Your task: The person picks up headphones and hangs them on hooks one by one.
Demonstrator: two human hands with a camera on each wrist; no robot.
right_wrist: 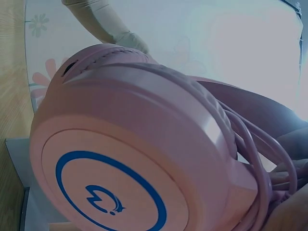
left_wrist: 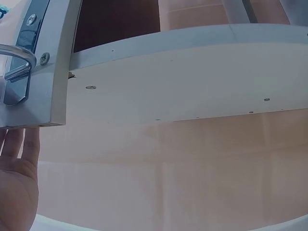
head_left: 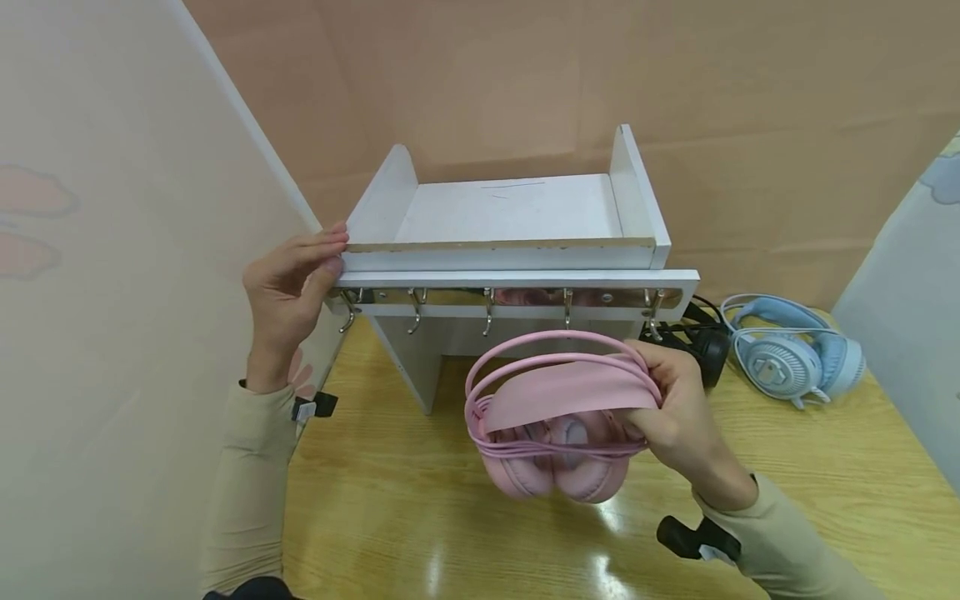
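Observation:
In the head view my right hand (head_left: 675, 417) grips the headband of a pink headset (head_left: 570, 392), with its looped cable against the band. The headset is in front of the white shelf (head_left: 510, 208), below its hook rail (head_left: 525, 297); it looks apart from the hooks. Its ear cup (right_wrist: 120, 159), with a blue ring and logo, fills much of the right wrist view. My left hand (head_left: 288, 287) rests with fairly straight fingers against the shelf's left end. The left wrist view shows its fingers (left_wrist: 31, 144) partly hidden by the rail's end.
A light blue headset (head_left: 795, 354) lies on the wooden table (head_left: 375, 508) at the right. Beside it is a black headset (head_left: 708, 346), partly hidden by the rail and my right hand. A pale panel (head_left: 150, 208) stands close at the left, brown paper (head_left: 750, 125) behind.

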